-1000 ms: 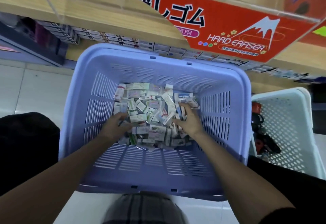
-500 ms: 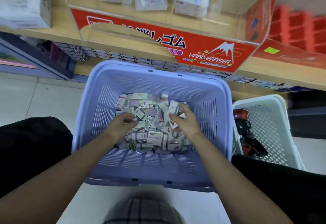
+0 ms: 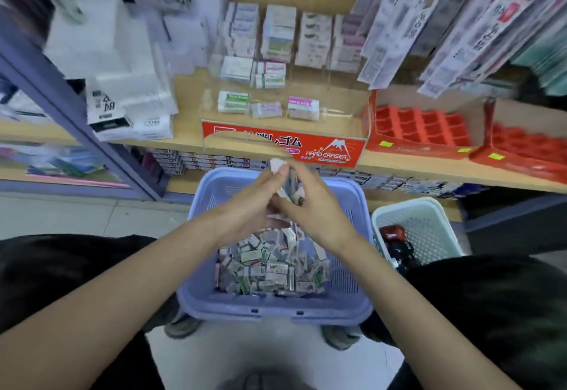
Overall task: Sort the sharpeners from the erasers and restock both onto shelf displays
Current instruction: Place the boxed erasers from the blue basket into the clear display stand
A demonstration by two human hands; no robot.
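My left hand (image 3: 245, 208) and right hand (image 3: 313, 208) press together over the purple basket (image 3: 276, 306), both clutching erasers (image 3: 290, 185). The eraser display (image 3: 282, 144) sits on the shelf (image 3: 429, 168) beyond.

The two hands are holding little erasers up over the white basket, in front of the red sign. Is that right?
Not quite. The head view shows the left hand and right hand holding the erasers over the purple basket, not the white basket, which stands to its right. The red sign is indeed beyond them.
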